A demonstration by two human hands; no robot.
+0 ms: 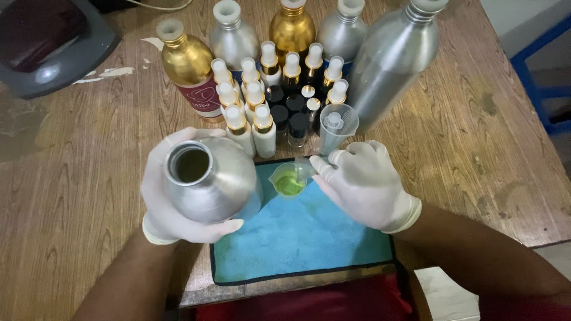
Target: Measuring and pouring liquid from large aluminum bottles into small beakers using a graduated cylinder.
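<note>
Small clear beaker (pixel 289 180) of yellow-green liquid, standing on the blue cloth (pixel 303 235) at the near edge of the wooden surface (pixel 89 178). The right hand (pixel 366 184), gloved, lies just to its right, fingers closed on the beaker's side, and is the nearer hand. The left hand (pixel 172 199), gloved, wraps around an open silver bottle (pixel 205 178) just left of the beaker, its long axis tilted, mouth toward the camera. Behind, a clear funnel (pixel 338 126) sits among small spray bottles (pixel 262 95).
</note>
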